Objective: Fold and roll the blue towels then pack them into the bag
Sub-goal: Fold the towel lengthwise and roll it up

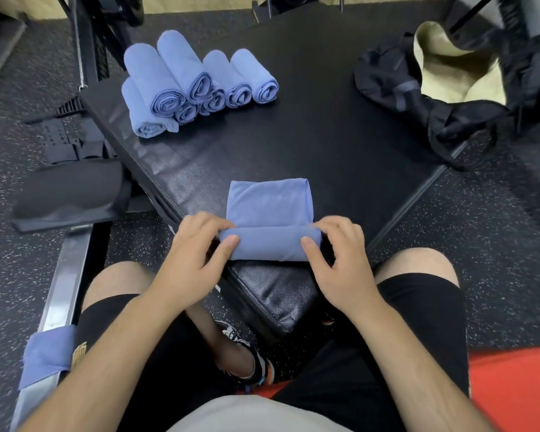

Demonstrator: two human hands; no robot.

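A folded blue towel [267,202] lies on the near corner of a black padded mat [309,141], its near end rolled into a tube. My left hand [197,254] grips the tube's left end, and my right hand [337,257] grips its right end. Several finished blue rolls [197,85] are stacked at the mat's far left. An open black bag [443,88] with a pale lining sits at the far right, partly on the mat.
Another blue towel [47,357] hangs over a metal bar at the lower left. A black pad [69,194] and straps lie left of the mat. Gym machine frames stand at the back. Something red [515,388] is at the lower right on the speckled floor.
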